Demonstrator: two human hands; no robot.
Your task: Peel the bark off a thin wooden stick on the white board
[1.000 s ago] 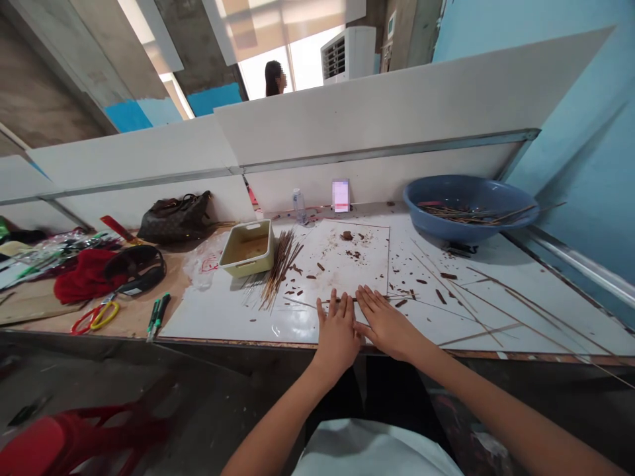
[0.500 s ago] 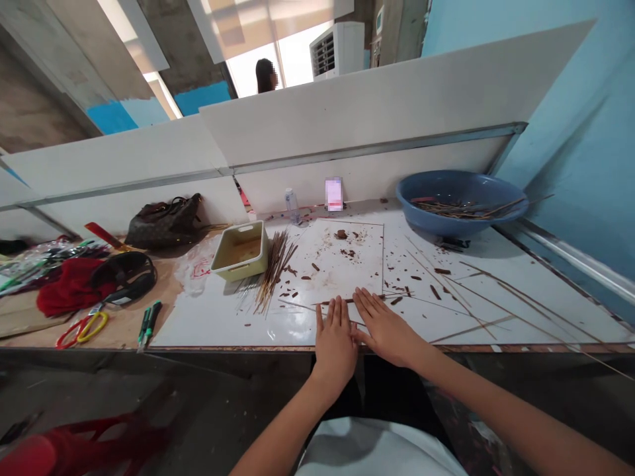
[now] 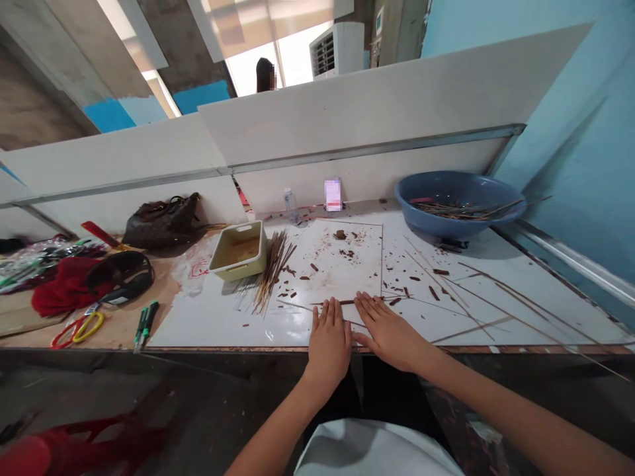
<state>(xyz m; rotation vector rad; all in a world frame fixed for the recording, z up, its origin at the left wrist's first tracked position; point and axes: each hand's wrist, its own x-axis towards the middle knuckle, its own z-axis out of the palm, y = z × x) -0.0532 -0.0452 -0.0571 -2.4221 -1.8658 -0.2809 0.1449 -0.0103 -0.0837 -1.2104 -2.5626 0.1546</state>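
Both palms face down at the table's front. My left hand (image 3: pixel 329 340) lies flat, fingers stretched forward, their tips at a thin brown stick coated in dark paste (image 3: pixel 348 302). Beside it my right hand (image 3: pixel 384 327) is also flat, fingertips on the right part of the same stick. The stretch of stick under the fingers is hidden. Ahead lies a white board (image 3: pixel 322 264) with a brown lump (image 3: pixel 340 235) and crumbs on it. Short dark brown pieces (image 3: pixel 433 293) are scattered to the right. Left of the board lies a bundle of thin sticks (image 3: pixel 275 268).
A yellow-green bin (image 3: pixel 238 272) stands left, a blue basin (image 3: pixel 459 225) with sticks at the back right. Long thin sticks (image 3: pixel 520 301) reach past the right front edge. Scissors (image 3: pixel 89 327), green-handled tools (image 3: pixel 147 320), a bottle (image 3: pixel 290 206) and a phone (image 3: pixel 333 195) are also there.
My left hand has shifted slightly left, opening a small gap from the right hand. More of the coated stick shows between them. Both hands remain flat.
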